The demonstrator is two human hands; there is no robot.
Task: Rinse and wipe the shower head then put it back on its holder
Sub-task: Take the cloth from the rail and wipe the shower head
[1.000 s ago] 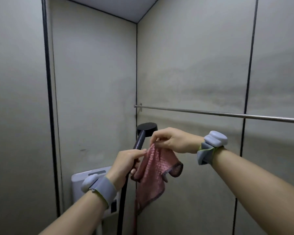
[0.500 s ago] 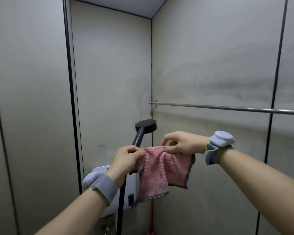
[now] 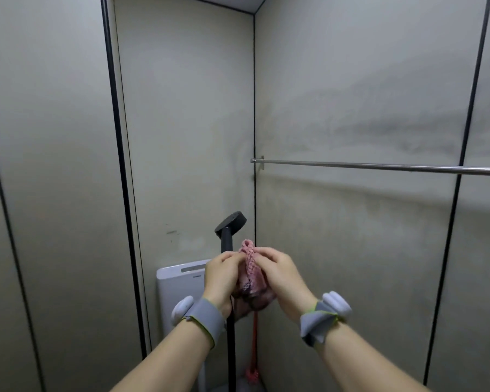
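Observation:
A black shower head (image 3: 231, 222) stands upright on its black handle in front of the wall corner, its hose (image 3: 231, 349) running straight down. My left hand (image 3: 221, 275) grips the handle and also pinches the top of a pink cloth (image 3: 251, 274). My right hand (image 3: 277, 274) pinches the same cloth from the right. The cloth is bunched up between both hands, just right of the handle and below the head. The holder is not in view.
A steel rail (image 3: 379, 166) runs along the right wall at chest height. A white box unit (image 3: 180, 287) is mounted low on the back wall behind my left wrist. Something red (image 3: 254, 343) hangs down in the corner below the cloth.
My hands have come together and the spread-out cloth is now bunched between them. The shower head has tilted more upright.

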